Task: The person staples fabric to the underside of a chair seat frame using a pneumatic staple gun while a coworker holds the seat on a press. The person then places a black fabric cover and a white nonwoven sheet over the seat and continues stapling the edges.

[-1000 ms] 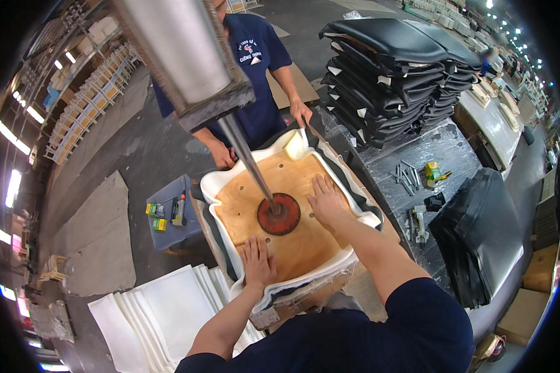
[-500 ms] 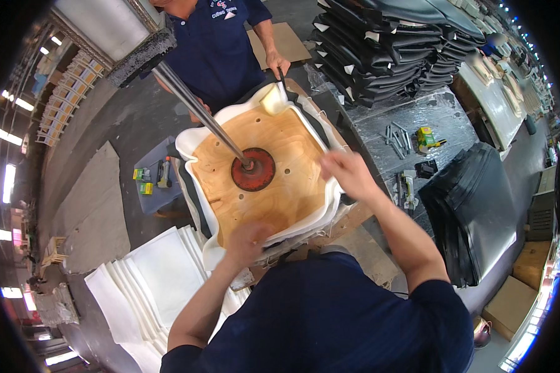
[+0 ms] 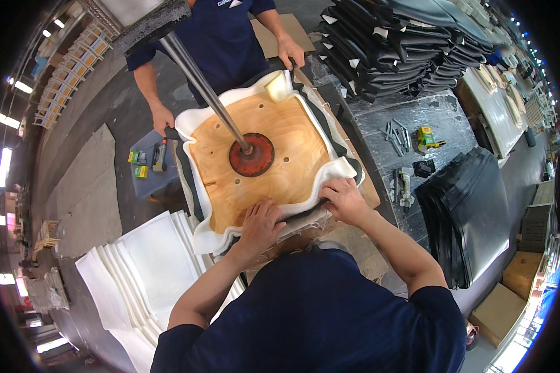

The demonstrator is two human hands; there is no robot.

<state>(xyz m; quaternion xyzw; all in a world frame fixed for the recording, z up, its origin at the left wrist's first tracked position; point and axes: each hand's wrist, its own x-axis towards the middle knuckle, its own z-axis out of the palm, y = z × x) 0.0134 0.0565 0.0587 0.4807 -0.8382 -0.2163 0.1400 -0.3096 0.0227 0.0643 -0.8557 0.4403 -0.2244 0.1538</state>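
Observation:
A light plywood seat board (image 3: 280, 133) lies face up, wrapped along its sides by white foam padding (image 3: 305, 196) and black covering (image 3: 320, 127). A red round plate (image 3: 252, 163) at the foot of a steel rod (image 3: 205, 87) rests on the board's middle. My left hand (image 3: 261, 227) closes over the padding at the near edge, its fingertips on the wood. At the near right corner, my right hand (image 3: 344, 200) grips the padding with bent fingers. Across from me, a co-worker's hands (image 3: 290, 51) hold the black covering at the far corners.
White padding sheets (image 3: 140, 273) are piled at the near left. To the right are black sheets (image 3: 466, 211), a staple gun (image 3: 406, 186) and metal bars (image 3: 397, 137). Folded black covers (image 3: 404, 50) stand stacked behind. A second tool (image 3: 160, 155) lies left of the board.
My right hand has come down and nearer, onto the padding at the near right corner. My left hand has shifted slightly right and forward. The co-worker's hands have moved outward to the far corners.

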